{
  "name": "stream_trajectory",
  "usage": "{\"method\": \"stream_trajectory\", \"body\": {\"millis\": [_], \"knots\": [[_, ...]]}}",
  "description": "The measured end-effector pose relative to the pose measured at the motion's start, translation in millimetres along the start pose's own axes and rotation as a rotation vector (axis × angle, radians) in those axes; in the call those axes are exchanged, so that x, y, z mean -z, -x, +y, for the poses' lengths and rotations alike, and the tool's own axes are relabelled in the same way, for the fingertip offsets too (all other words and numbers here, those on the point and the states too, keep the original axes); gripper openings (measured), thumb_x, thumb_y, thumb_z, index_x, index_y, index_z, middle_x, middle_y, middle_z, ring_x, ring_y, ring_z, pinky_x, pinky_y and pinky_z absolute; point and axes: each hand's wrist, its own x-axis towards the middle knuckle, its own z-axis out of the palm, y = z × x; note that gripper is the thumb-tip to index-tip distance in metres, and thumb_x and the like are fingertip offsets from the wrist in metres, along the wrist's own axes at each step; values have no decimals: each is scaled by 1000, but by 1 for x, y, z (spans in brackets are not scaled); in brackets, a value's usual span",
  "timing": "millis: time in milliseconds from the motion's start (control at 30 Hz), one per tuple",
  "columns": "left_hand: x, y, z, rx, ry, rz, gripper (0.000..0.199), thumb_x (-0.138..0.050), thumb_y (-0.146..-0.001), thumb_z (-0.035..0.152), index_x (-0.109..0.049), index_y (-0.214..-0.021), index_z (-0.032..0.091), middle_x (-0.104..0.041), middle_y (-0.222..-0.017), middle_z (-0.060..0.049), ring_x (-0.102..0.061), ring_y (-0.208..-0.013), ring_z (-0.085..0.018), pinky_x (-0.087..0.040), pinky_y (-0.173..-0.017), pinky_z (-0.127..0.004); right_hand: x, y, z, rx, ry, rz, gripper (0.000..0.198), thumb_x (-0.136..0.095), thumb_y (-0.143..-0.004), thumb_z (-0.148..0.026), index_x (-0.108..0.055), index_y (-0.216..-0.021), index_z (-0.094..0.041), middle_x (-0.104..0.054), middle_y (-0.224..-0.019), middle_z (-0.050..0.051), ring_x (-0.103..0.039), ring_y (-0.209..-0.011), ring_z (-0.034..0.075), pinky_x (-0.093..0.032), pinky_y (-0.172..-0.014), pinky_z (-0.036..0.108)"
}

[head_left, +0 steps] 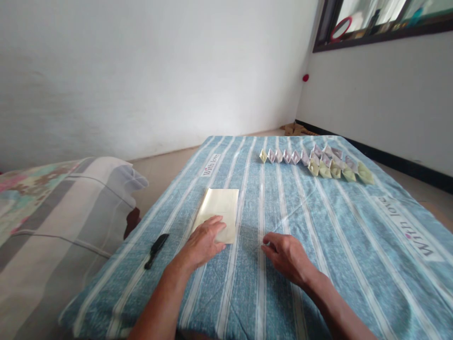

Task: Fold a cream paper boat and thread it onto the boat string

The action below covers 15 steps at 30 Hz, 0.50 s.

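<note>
A stack of pale yellow paper sheets (pixel 221 203) lies on the blue striped tablecloth (pixel 247 283), its left edge slightly curled up. My left hand (pixel 208 238) rests on the lower part of the sheets, fingers stretched out and pressing lightly on top. To the right of the paper, my right hand (pixel 285 252) hovers at or just above the cloth with its fingers curled in. Nothing shows between them. Left of my left forearm is a slim black object with a handle (pixel 156 251), shaped like a knife or comb.
Several folded paper shapes (pixel 332 165), yellow and pale purple, stand in rows at the table's far right. A bed with striped covers (pixel 85 212) stands on the left. White walls (pixel 141 71) rise behind, with a window (pixel 382 21) at upper right.
</note>
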Motion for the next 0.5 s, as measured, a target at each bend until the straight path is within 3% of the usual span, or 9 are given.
{"method": "stream_trajectory", "body": {"millis": [233,367,500], "knots": [[3,-3,-7,-62,82,52,27,-53,-83,22,-72,-102,18,-62,-132,-11,-56,-125,-22,-41,-108,-34,1,0,-2,-14,-6,-12,15,-52,-86,-20,-65,-78,-18,-66,-67,3,-60,-63,16,-35,-61,26],[9,-4,-3,-65,147,98,30,-44,-86,20,-73,-80,18,-73,-109,-9,-65,-109,-20,-45,-99,-29,2,0,-3,-21,-2,-14,15,-52,-85,-20,-65,-78,-18,-66,-67,4,-60,-63,16,-35,-61,26],[12,-5,2,-8,194,136,27,-45,-84,20,-69,-72,18,-74,-91,-6,-68,-92,-19,-48,-86,-26,3,0,-3,-20,-6,-25,16,-52,-86,-20,-66,-78,-18,-67,-68,4,-60,-64,16,-35,-61,26]]}}
